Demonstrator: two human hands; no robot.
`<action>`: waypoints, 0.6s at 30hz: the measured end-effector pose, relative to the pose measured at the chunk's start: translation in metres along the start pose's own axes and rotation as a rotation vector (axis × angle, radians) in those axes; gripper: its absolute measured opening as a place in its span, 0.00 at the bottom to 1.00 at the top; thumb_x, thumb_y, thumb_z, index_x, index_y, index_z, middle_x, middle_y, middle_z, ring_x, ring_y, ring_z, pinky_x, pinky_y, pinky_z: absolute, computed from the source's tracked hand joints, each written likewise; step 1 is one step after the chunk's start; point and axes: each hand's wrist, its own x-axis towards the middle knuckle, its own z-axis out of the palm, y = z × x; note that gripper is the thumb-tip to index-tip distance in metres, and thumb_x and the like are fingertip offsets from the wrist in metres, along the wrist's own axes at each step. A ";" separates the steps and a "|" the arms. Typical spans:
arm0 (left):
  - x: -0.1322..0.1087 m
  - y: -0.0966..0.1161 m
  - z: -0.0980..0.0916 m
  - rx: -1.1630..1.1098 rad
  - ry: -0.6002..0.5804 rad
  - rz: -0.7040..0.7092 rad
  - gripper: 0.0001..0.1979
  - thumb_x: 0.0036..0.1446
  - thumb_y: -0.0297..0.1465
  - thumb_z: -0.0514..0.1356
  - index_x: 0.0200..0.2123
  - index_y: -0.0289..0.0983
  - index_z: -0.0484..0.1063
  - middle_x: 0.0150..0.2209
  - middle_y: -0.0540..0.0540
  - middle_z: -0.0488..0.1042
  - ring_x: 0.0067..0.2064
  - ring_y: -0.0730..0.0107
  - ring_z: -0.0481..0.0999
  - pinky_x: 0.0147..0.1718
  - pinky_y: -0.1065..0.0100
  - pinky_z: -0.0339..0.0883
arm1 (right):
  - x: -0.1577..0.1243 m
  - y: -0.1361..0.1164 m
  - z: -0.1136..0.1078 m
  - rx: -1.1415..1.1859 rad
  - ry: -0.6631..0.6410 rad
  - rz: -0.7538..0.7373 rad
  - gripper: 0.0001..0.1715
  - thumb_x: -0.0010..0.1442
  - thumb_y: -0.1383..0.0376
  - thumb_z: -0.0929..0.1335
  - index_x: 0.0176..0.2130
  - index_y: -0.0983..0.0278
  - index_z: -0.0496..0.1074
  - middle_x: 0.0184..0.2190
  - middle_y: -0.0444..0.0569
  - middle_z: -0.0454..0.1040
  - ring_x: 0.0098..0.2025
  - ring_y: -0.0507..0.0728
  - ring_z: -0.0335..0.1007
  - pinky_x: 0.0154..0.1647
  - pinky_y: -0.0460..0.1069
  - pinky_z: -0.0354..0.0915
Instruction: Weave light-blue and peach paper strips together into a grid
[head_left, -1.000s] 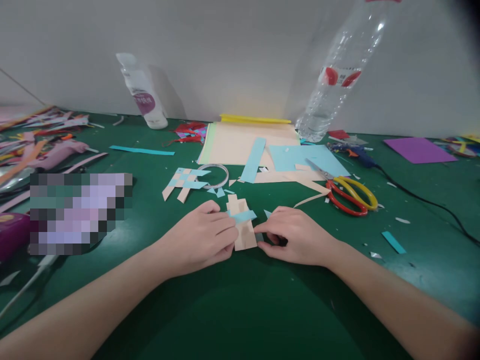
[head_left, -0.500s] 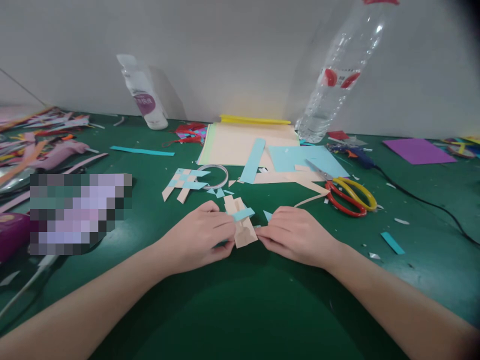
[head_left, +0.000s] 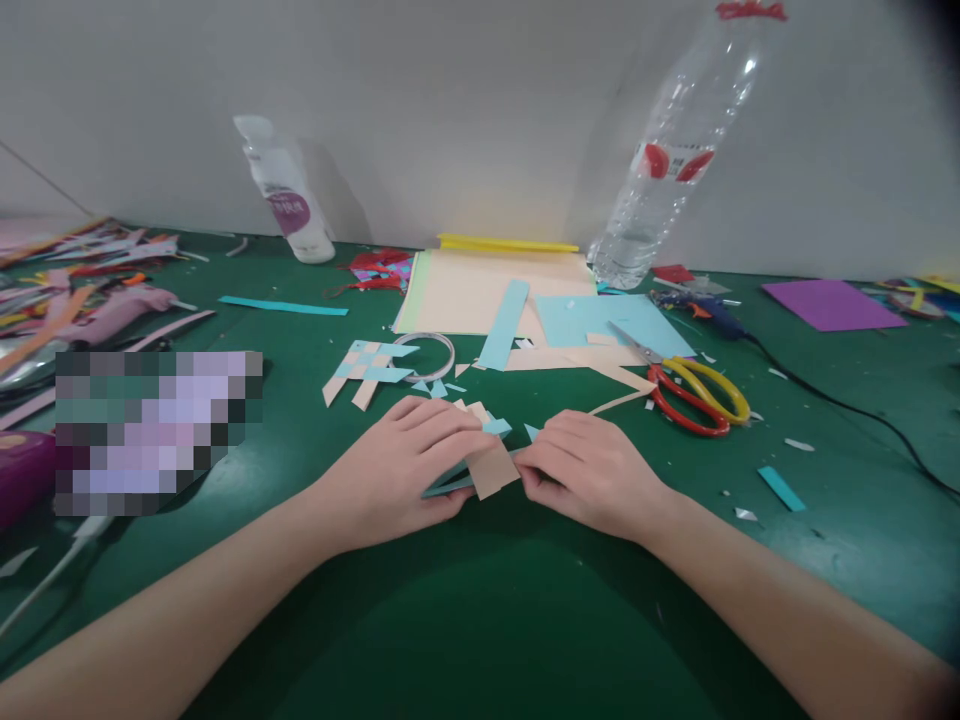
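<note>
Between my two hands, low over the green table, is a small piece of woven paper strips (head_left: 493, 470) in cream and light blue. My left hand (head_left: 416, 455) is closed on its left side, the fingers lying over the cream strips and hiding part of them. My right hand (head_left: 592, 468) pinches the right end of a blue strip, with a blue tip poking up by the fingers. Beyond my left hand lies another woven paper piece (head_left: 369, 362) in the same colours, against a roll of clear tape (head_left: 431, 355).
Red-and-yellow scissors (head_left: 694, 400) lie right, beside blue paper (head_left: 622, 322) and cream sheets (head_left: 457, 285). A clear bottle (head_left: 660, 180) and a white bottle (head_left: 289, 205) stand behind. A phone with a cable (head_left: 165, 420) and a paper-strip pile (head_left: 82, 265) are left; a purple square (head_left: 832, 303) is right.
My left fingers have moved up and over the woven piece, covering more of its blue strip. The cream end is tilted more. My right hand has barely moved.
</note>
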 end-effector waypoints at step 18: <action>-0.003 -0.003 0.007 -0.263 -0.175 0.055 0.22 0.57 0.26 0.54 0.56 0.36 0.59 0.56 0.40 0.66 0.59 0.61 0.61 0.57 0.57 0.57 | 0.003 -0.012 0.006 -0.072 -0.065 -0.023 0.13 0.61 0.71 0.61 0.26 0.66 0.70 0.20 0.45 0.72 0.24 0.51 0.66 0.27 0.47 0.60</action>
